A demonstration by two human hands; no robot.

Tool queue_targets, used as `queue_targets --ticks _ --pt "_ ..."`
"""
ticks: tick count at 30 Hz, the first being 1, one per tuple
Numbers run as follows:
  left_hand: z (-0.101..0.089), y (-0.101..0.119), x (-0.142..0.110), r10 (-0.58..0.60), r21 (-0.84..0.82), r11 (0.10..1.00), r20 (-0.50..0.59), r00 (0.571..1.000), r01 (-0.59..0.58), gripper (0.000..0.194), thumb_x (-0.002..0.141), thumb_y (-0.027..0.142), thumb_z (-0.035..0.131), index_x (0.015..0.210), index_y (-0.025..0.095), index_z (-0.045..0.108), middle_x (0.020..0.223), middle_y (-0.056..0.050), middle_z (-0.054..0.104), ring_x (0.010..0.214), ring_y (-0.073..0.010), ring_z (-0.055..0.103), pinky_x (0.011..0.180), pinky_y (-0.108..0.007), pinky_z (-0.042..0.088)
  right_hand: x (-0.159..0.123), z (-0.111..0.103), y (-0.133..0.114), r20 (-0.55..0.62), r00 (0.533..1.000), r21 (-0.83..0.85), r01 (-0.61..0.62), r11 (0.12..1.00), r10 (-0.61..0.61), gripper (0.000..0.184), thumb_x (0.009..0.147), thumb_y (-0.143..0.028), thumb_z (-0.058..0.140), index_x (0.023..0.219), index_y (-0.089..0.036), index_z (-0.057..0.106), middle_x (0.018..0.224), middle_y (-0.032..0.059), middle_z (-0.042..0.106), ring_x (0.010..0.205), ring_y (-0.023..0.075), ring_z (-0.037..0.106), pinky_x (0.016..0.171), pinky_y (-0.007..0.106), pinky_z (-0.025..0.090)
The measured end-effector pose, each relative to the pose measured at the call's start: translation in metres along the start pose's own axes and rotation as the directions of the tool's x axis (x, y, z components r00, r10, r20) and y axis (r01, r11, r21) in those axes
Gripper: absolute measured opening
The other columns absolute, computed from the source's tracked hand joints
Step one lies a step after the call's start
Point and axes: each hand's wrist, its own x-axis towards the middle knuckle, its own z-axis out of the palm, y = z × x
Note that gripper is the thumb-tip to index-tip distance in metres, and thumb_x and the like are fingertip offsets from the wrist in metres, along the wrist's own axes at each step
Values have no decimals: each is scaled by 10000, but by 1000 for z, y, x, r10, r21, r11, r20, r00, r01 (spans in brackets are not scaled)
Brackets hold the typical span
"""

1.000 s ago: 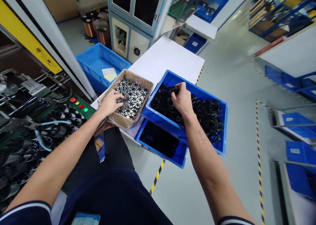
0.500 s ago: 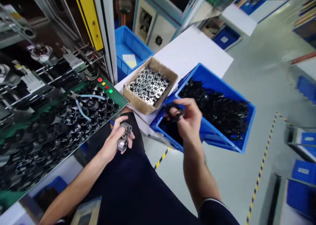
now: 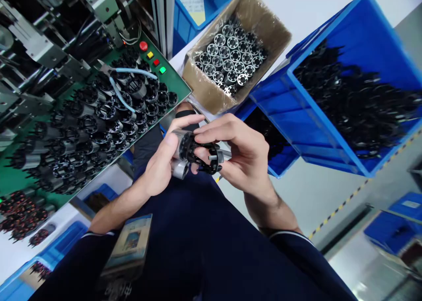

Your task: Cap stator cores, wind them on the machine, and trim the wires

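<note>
Metal-and-black assembly (image 3: 199, 153) partly hidden by the left hand (image 3: 161, 167) and right hand (image 3: 242, 158); blue crate (image 3: 332, 50) cut off by the frame's right edge; printing on the card (image 3: 130, 244) too small to read.

We've got bright, even indoor light, v. soft shadows, some glare on the floor (image 3: 359, 270). Strong wide-angle bend at frame edges, esp. the blue crate (image 3: 349, 37); lower-right corner slightly blurred.

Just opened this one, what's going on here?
A person is working with both bare hands above their lap. The left hand grips a silver metal part, and the right hand holds a black ring-shaped piece against it. Nearby are a plastic-lined cardboard box of metal rings, a tilted blue crate of black pieces, and black-and-silver parts on a green panel.
</note>
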Motion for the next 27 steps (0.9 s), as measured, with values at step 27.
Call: queue_targets --ticks 27 --pt "-7 -5 0 -91 73 994 71 993 86 468 1123 618 810 1372 226 753 1157 -97 837 741 -204 824 542 -250 546 -29 19 12 -97 974 108 -195 975 206 208 1106 -540 903 1162 -343 941 1004 71 817 862 254 789 825 478 762"
